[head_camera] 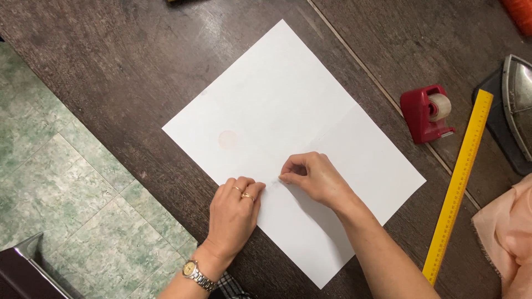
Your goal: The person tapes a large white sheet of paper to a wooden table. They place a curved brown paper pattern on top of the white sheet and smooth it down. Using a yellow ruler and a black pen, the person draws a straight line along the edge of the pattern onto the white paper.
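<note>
A white sheet of paper (293,116) lies at an angle on a dark wooden table (122,61), with a faint fold line across its middle and a pale round stain left of centre. My left hand (235,213), wearing rings and a wristwatch, presses flat on the paper's near left edge. My right hand (313,177) rests on the sheet just beside it, fingers curled, thumb and forefinger pinched together at the crease. Neither hand lifts the paper.
A red tape dispenser (425,113) stands right of the sheet. A long yellow ruler (459,182) lies further right. A peach cloth (507,232) and a grey metal object (518,111) sit at the right edge. Green tiled floor (61,188) shows at left.
</note>
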